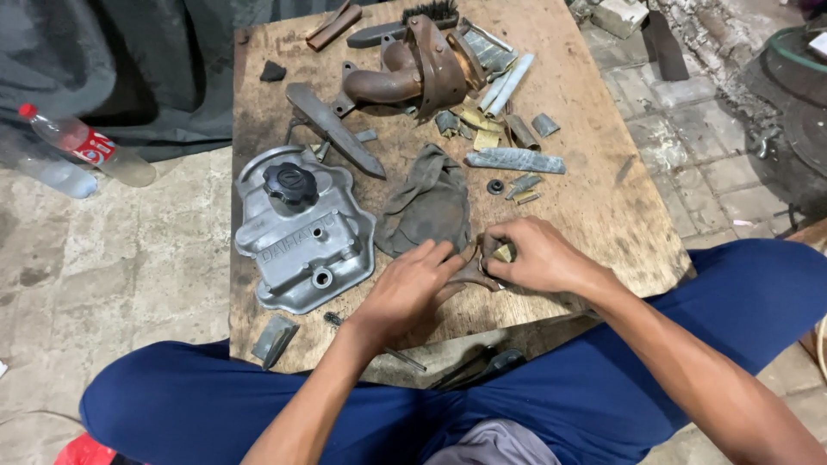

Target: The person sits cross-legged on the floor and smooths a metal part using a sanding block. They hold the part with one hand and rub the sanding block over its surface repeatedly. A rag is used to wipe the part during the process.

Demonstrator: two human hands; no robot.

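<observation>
Head view is showing both hands meeting over a small brown metal part [472, 271] near the front edge of the wooden desk [603, 215]. The left hand [405, 293] is reaching in from the lower left with its fingers stretched flat and pressing on the part's near side. The right hand [534, 257] is curling over it from the right, fingertips bent down and pinching its upper end, where a yellowish bit is peeking out. Both hands are closed on the part; its exact shape is mostly hidden under them.

Judging by this, the person is working the part by hand, steadying it with the left while the right is picking or scraping at it. The next move would call for a firm hold from the left and fine fingertip work from the right, since the piece is small and lying close to the desk's edge.

Both forearms are coming in low over the blue-clad knees, wrists dropped toward the desk. Just beyond the hands a grey rag [428, 207] is lying crumpled, and to the left a grey cast engine cover [301, 245] with a black cap [290, 183] is resting flat. Further back, a rusty pipe piece [405, 73] is sitting among scattered strips.
</observation>
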